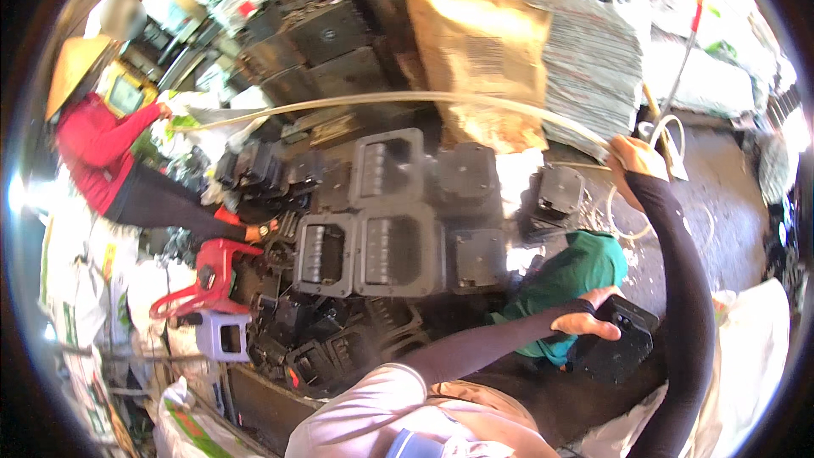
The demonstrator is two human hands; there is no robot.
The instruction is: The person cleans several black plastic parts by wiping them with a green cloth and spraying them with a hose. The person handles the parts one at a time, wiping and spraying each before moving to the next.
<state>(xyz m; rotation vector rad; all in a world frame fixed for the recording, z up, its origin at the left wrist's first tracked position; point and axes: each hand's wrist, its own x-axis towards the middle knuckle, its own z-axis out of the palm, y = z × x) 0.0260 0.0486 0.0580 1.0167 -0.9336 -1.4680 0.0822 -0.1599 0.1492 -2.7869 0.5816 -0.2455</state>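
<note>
My right hand [634, 163] is closed around a long pale hose or strip [398, 98]. It arcs leftward across the work area, its far end close to a co-worker's hand [164, 110]; whether that hand holds it I cannot tell. Lower down, my left hand [589, 319] grips the edge of a black box-like housing [623, 341], thumb on the near side. Beside that hand is green cloth [577, 276], apparently a trouser leg. To the left of my hands, several grey-black rectangular housings [398, 250] lie side by side, some with ribbed insides.
The co-worker [102, 148] in red bends at the left, near a red plastic stool [212, 280] and a pale purple one [222, 336]. Dark parts [331, 348] lie heaped nearby. A brown paper sack [479, 64] and woven sacks [585, 51] stand at the back.
</note>
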